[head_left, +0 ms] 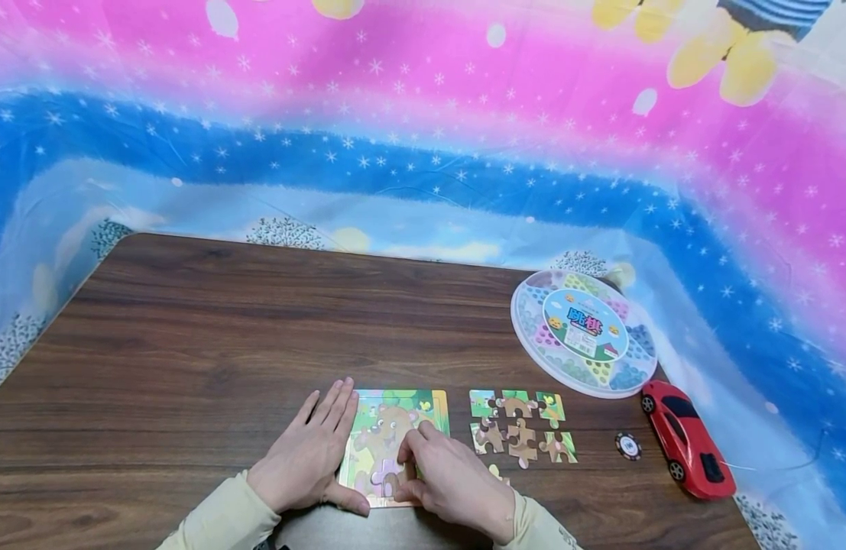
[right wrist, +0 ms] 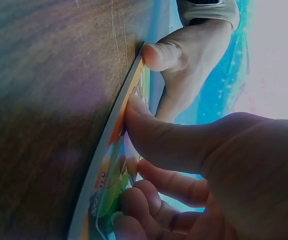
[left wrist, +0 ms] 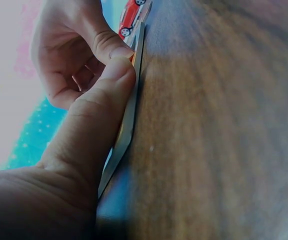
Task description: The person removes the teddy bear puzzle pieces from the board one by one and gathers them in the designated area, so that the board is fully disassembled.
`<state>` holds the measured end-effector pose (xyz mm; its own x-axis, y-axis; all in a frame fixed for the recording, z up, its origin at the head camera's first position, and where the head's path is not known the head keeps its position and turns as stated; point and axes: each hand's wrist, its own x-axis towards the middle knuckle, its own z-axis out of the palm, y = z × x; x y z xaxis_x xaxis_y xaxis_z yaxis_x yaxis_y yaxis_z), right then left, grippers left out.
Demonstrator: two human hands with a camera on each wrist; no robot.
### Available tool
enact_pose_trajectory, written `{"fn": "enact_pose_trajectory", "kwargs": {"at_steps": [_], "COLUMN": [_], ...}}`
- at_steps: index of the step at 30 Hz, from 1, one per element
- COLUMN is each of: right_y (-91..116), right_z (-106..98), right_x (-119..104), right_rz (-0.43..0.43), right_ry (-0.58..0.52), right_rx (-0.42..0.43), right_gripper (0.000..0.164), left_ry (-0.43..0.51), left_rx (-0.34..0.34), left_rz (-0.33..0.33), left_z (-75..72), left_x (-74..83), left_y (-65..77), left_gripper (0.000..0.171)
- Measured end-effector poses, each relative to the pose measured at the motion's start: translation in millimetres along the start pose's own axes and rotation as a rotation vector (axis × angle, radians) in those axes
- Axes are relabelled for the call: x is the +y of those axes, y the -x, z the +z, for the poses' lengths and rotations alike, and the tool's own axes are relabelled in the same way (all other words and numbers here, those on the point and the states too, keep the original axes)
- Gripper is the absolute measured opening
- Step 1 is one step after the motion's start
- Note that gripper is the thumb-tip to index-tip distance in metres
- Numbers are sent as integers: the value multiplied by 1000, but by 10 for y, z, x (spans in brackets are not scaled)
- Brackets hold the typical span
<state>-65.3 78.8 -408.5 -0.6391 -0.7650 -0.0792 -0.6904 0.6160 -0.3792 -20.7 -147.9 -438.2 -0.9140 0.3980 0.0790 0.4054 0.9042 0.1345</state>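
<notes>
A bear jigsaw puzzle board (head_left: pixel 395 418) lies on the wooden table, mostly filled with a picture of a brown bear. My left hand (head_left: pixel 309 451) rests flat along its left side, fingers straight, thumb at the near edge. In the right wrist view, that thumb (right wrist: pixel 161 56) touches the board's corner. My right hand (head_left: pixel 457 473) is over the lower right of the board with fingers bent. Its thumb and index finger pinch at a puzzle piece (right wrist: pixel 130 152) low against the board, largely covered by the fingers. Loose puzzle pieces (head_left: pixel 522 441) lie in rows to the right.
Further right are a poker chip (head_left: pixel 628 445) and a red toy car (head_left: pixel 691 439). A round Chinese checkers box (head_left: pixel 584 334) sits at the table's back right. Another loose piece (head_left: pixel 494 470) shows partly beside my right wrist. A patterned cloth (head_left: pixel 395 168) hangs behind the table (head_left: pixel 209 328).
</notes>
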Motion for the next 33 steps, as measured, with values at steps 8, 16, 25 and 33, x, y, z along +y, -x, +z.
{"fn": "enact_pose_trajectory", "kwargs": {"at_steps": [8,16,25,33], "right_y": [9,24,51,38], "right_z": [4,11,-11,-33], "right_x": [16,20,17,43], "right_rz": [-6,-27,-56,-111], "right_ry": [-31,-48,-70,-169], "right_rx": [8,35,55,69], "right_gripper": [32,34,31,20], "left_ry": [9,0,-5,-10], "left_rx": [-8,2,13,14], "left_rz": [-4,-1,11,7], "left_z": [-4,-1,-7,-6], "left_x": [8,7,6,7], "left_y": [-2,-3,3,1], "left_gripper": [139,139,137,137]}}
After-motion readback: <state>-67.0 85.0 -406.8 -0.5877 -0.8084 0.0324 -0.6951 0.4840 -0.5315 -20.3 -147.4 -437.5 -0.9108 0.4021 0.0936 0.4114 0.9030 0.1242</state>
